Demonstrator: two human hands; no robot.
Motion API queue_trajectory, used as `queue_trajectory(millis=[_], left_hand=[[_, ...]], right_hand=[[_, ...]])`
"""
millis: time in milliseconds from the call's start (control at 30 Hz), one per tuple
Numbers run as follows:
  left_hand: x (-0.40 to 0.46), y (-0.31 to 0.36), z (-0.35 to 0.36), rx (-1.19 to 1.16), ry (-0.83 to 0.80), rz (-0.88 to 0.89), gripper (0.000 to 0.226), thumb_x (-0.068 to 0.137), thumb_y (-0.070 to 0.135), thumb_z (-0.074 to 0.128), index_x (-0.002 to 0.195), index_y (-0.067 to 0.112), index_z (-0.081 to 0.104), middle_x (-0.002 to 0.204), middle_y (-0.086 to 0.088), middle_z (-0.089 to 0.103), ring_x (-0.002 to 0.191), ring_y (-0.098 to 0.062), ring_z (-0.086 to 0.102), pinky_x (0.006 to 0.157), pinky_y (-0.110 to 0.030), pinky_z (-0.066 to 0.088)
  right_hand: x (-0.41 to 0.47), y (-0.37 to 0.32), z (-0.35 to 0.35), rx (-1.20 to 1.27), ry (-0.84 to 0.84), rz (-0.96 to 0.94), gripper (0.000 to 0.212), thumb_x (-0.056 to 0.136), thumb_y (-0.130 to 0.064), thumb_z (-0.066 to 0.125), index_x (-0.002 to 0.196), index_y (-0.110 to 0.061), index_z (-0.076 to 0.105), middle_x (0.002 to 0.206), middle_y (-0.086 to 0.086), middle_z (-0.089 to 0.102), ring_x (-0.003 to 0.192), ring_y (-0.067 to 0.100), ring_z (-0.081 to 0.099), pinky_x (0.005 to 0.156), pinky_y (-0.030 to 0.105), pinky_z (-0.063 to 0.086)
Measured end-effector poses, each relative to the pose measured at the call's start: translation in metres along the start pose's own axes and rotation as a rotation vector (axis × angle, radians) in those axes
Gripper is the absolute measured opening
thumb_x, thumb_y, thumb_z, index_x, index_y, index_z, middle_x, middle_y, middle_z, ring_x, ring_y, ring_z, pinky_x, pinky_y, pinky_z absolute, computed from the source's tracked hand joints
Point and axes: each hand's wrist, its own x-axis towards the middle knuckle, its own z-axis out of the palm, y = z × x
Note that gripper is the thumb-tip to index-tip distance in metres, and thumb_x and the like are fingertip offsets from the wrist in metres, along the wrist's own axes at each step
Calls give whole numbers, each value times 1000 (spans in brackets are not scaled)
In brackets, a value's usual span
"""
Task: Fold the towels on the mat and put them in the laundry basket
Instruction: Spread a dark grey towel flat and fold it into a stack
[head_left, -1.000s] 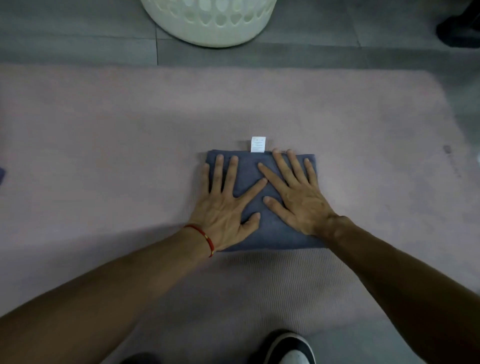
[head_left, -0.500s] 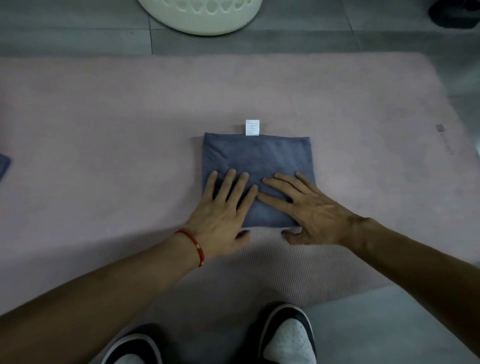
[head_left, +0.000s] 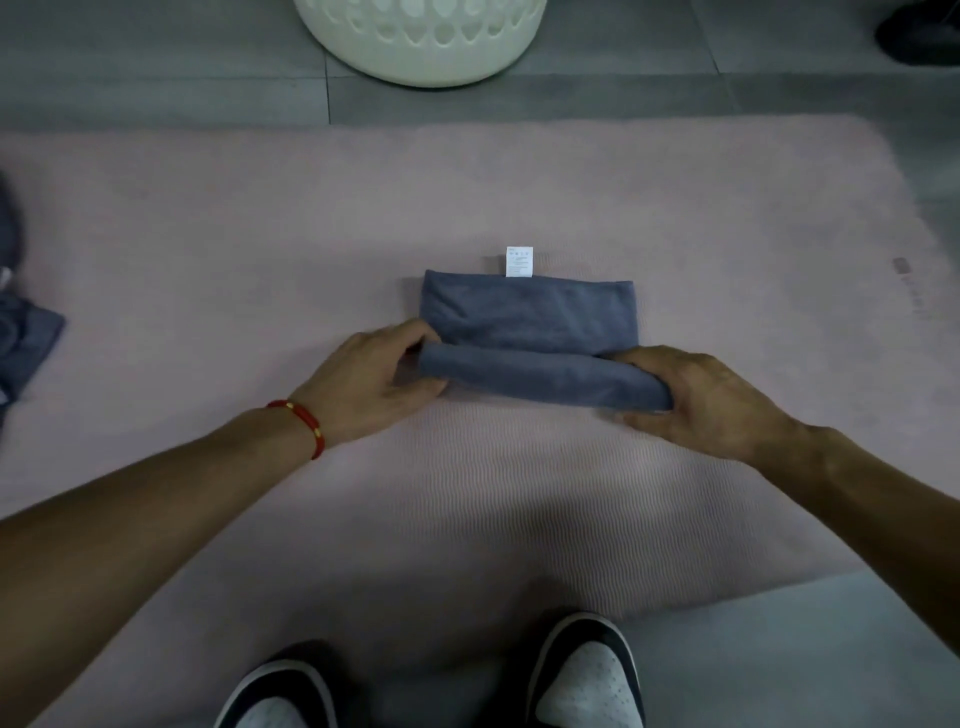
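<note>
Blue towel (head_left: 530, 312) — near edge held rolled in left hand (head_left: 363, 384) and right hand (head_left: 711, 400), grips closed at either end; best carried level between them — onto far edge.

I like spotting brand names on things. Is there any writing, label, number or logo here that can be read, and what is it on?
White tag at the far edge of the blue towel: printed lines, too small and blurred to read.
Dark mark near the right end of the pink mat, with faint traces below it: perhaps a logo, not legible.
Basket, shoes, red bracelet: no text visible.
So nothing can be quoted.
</note>
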Motion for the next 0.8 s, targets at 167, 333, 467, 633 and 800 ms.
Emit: queue_trajectory(millis=[167, 333, 467, 633, 800], left_hand=[[-22, 3, -3, 50, -64, -10, 39, 94, 65, 38, 103, 28, 49, 80, 13, 63, 68, -3, 61, 56, -20, 46], [-34, -3, 11, -220, 32, -295, 15, 100, 40, 52, 101, 27, 59, 96, 11, 70, 86, -1, 66, 75, -22, 52], [-8, -3, 16, -190, 159, -430, 20, 102, 38, 52, 101, 19, 60, 96, 1, 70, 86, -14, 66, 70, -25, 51], [15, 0, 14, -147, 226, -518, 30, 98, 47, 54, 104, 19, 64, 89, 3, 69, 84, -20, 69, 77, -40, 61], [19, 1, 20, -71, 274, -504, 24, 99, 44, 55, 95, 20, 62, 77, 8, 64, 75, -16, 65, 75, -40, 60]], right_hand=[[-5, -1, -10, 183, -90, 143, 31, 87, -38, 73, 115, -24, 71, 98, -6, 76, 86, 10, 71, 82, 35, 60], [0, -15, -16, 574, -158, 236, 12, 91, -26, 69, 96, -16, 71, 82, -1, 74, 77, 15, 73, 69, 29, 59], [25, -14, -11, 490, 117, 457, 37, 86, -50, 71, 103, -17, 69, 87, -3, 74, 81, 16, 73, 69, 30, 60], [41, -17, 2, 55, 114, 604, 53, 92, -67, 52, 102, -15, 60, 90, 5, 70, 69, 18, 64, 65, 29, 51], [35, -43, 17, -376, 438, 355, 56, 100, -55, 42, 136, -13, 46, 131, 15, 55, 116, 34, 55, 89, 48, 50]])
